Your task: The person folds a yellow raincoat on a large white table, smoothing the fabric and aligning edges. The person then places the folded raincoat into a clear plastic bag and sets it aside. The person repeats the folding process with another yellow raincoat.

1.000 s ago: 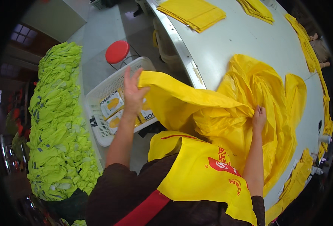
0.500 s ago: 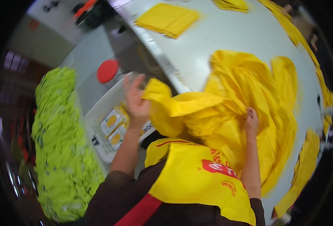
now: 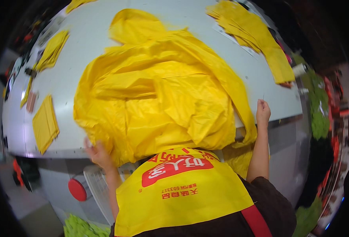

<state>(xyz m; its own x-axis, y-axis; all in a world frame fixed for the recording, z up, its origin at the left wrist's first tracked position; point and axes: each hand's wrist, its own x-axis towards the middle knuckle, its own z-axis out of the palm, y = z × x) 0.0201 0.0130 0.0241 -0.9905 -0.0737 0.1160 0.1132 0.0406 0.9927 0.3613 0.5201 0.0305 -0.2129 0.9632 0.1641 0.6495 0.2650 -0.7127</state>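
A large yellow hooded raincoat (image 3: pixel 174 91) lies crumpled on the table in front of me, its hood toward the far side. My left hand (image 3: pixel 100 156) is at the coat's near left edge, slightly blurred, with fingers apart and no cloth visibly gripped. Off the coat to the right, my right hand (image 3: pixel 263 112) hovers by the table's near right edge. Its fingers are pinched, and a thin dark sliver sticks up from them, too fine to name.
Folded yellow pieces (image 3: pixel 46 124) lie on the white table (image 3: pixel 74 138) at left. More yellow stacks (image 3: pixel 253 35) lie at far right. Below the near edge are a white basket (image 3: pixel 97 189), a red round stool (image 3: pixel 77 190) and a lime-green pile (image 3: pixel 83 228).
My view has swung right, toward the table. The coat now lies more spread out before me. My right hand has left the cloth; my left hand is lower, at the coat's near edge.
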